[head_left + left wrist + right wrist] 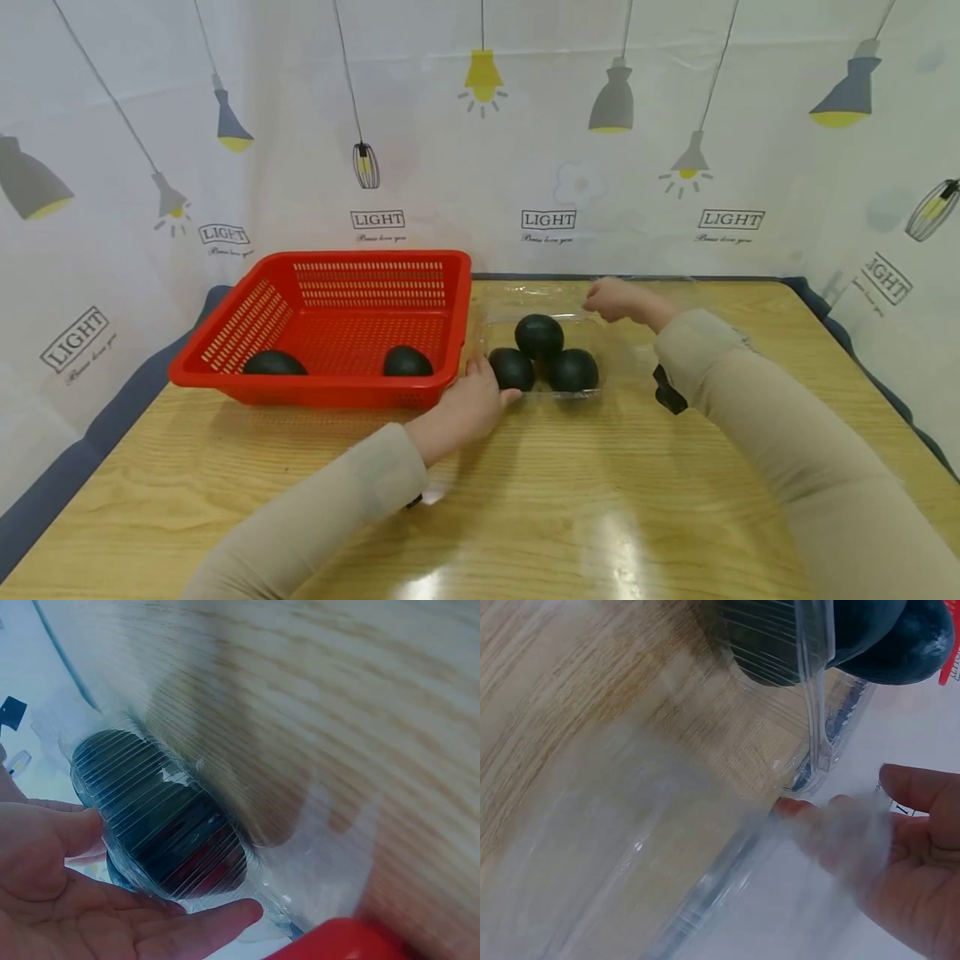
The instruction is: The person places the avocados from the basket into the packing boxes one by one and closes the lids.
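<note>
A clear plastic clamshell box [543, 395] holds three dark green, smooth egg-shaped fruits, one of them the rear fruit [539, 337]. At its near left corner rests my left hand [467, 407], thumb along the front and the other fingers by the left side. In the left wrist view these fingers [199, 934] lie fairly straight against the ribbed wall [161, 814]. My right hand [619, 300] is at the back right corner, its fingers curled at the edge of the clear lid [622, 825]. Blurred plastic partly covers those fingers in the right wrist view.
Left of the box stands a red plastic basket [315, 392] with two more dark green fruits, the left one [274, 362] and the right one [407, 361]. The wooden table [540, 500] meets a white printed curtain [450, 167] at the back.
</note>
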